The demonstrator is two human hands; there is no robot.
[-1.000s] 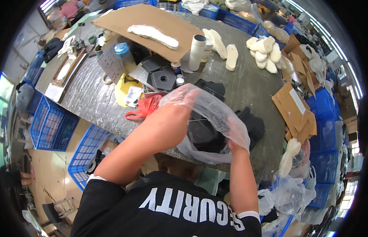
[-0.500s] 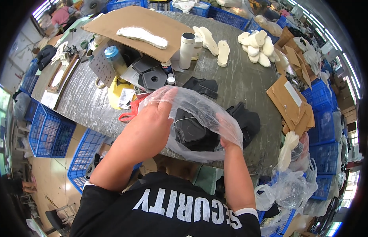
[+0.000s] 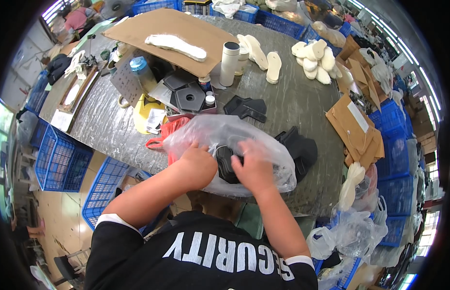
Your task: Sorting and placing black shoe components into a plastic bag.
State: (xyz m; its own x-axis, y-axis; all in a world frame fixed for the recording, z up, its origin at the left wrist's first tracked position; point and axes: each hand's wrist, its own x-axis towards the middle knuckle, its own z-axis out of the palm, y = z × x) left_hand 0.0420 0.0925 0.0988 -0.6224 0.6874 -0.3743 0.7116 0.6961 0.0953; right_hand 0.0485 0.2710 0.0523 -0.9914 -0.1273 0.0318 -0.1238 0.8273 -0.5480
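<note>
A clear plastic bag (image 3: 273, 179) lies at the near edge of the table, bunched around a stack of black moulded pieces (image 3: 226, 163). My left hand (image 3: 198, 165) is on the bag's left part, fingers curled into the film beside the stack. Over the stack's right side is my right hand (image 3: 255, 166), its thumb and fingers apart and slightly blurred. Whether it touches the pieces I cannot tell. A red plastic bag (image 3: 173, 129) sticks out at the left of the clear one. More black pieces (image 3: 300, 151) lie just right of the bag, and others (image 3: 246, 107) beyond it.
A white tumbler (image 3: 229, 64), a blue-capped bottle (image 3: 142, 75) and an open box of black parts (image 3: 190, 98) stand beyond my hands. Cardboard (image 3: 172, 31) lies at the back, with pale insoles (image 3: 273, 67) to its right. Blue crates (image 3: 63, 162) stand beside the table.
Both hands have come down from the raised rim of the clear bag. The bag has sagged around the black pieces, and my right hand has moved left over them.
</note>
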